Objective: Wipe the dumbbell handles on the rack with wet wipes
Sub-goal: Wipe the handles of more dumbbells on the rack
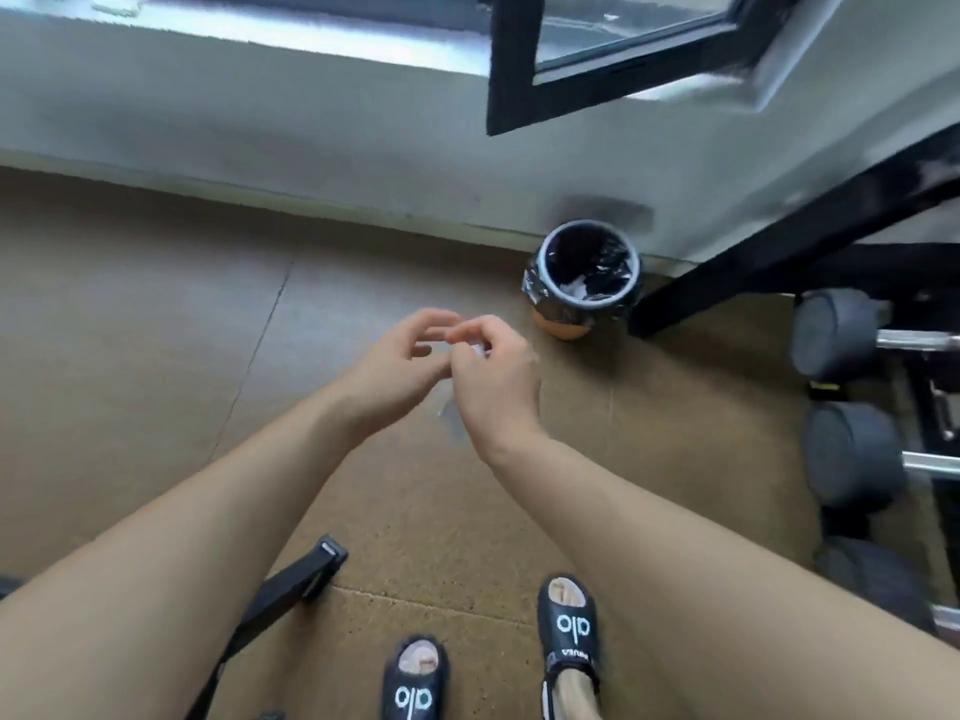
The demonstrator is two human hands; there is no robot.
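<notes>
Hands are held together over the cork-coloured floor, in front of the body. A small white wet wipe, blurred and mostly hidden, is pinched by the curled fingers of the right hand; the left hand is curved round beside it with its fingertips touching the same spot, though whether the wipe is gripped by it cannot be told. A translucent scrap is seen hanging below the hands. Dumbbells with grey heads and metal handles are stacked on the black rack at the right edge, well apart from the hands. A lined bin is set by the wall, near the rack.
</notes>
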